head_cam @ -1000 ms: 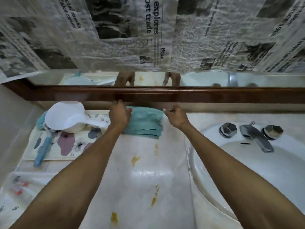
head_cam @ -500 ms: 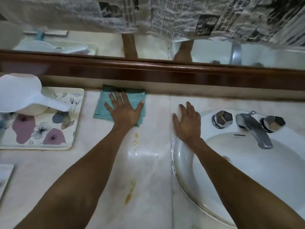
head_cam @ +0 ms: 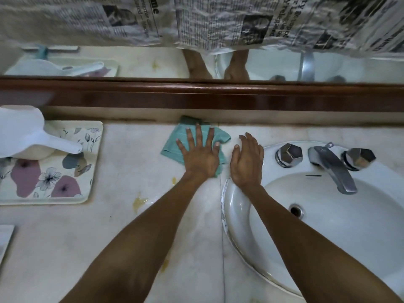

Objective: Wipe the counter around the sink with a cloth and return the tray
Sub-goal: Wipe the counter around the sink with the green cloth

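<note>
Left hand [head_cam: 200, 157] hides much of teal cloth [head_cam: 172, 147].

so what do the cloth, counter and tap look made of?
Cloth: soft teal fabric, probably microfibre or terry; it folds and creases. Counter: pale glossy stone, likely marble or a look-alike, with faint veining and reflections. Tap: metal, seemingly chrome-plated, with mirror-like highlights.

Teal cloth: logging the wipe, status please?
Left hand flat on teal cloth, fingers spread. Right hand flat on sink rim. Yellow stains remain nearer. Floral tray untouched.
</note>
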The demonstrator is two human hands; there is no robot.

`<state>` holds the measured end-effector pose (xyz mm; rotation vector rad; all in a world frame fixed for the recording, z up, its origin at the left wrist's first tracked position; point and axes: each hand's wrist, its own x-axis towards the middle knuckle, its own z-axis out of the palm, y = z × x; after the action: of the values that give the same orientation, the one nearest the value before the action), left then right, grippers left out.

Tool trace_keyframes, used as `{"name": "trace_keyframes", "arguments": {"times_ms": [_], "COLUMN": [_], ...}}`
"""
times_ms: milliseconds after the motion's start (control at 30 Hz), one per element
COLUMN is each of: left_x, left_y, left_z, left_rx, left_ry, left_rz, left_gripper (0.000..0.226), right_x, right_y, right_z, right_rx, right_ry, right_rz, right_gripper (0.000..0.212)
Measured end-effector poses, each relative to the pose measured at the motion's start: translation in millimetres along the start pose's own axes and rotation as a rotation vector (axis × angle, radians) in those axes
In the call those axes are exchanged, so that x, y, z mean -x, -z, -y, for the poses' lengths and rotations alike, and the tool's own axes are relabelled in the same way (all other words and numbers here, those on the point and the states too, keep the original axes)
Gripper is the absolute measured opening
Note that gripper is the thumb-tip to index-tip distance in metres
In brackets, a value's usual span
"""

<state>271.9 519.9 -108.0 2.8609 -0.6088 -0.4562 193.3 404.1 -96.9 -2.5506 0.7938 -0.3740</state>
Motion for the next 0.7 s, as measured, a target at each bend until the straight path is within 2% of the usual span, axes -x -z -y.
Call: {"name": "trace_keyframes", "arguments": {"times_ms": [67,100,167,233,333,400,467,533,700], "left_x": [0,2,4,2,-11,-18,-15,0,69], "left_y": [6,11,23,34,34,27,13,1,-8], "left_z": [33,57,106,131,93,44,6,-9,28], "left_rx": [-0.034,-0.042,-0.031,0.013,0.128,0.174,0.153,0.101,0.015], "left_ry": [-0.137,-0.151,-0.044,0.113,0.389,0.45,0.323,0.113,-0.338], "left_rz": [-0.015,-0.056,-0.138,-0.112,-0.093,-0.091,-0.087,-0.07,0.012], "left_gripper": [0.059,0.059,0.06,0.059,0.062,0.065,0.064,0.063,0.059], "right_x": [1,1,1,1,0,-1,-3,-4,-1], "right_y": [0,-1,-1,-2,-5,-5,-5,-3,0], "right_z": [0,0,0,-1,-2,-2,-3,-3,-3], "right_rx": [0.034,0.045,0.047,0.047,-0.001,-0.095,-0.225,-0.321,-0.348], "right_ry": [-0.008,-0.005,-0.011,-0.007,0.026,0.011,-0.043,-0.086,-0.078], "right_rz": [-0.025,-0.026,-0.023,-0.026,-0.05,-0.086,-0.13,-0.148,-0.12], "right_gripper": [0.043,0.043,0.042,0.041,0.041,0.04,0.037,0.035,0.036]}}
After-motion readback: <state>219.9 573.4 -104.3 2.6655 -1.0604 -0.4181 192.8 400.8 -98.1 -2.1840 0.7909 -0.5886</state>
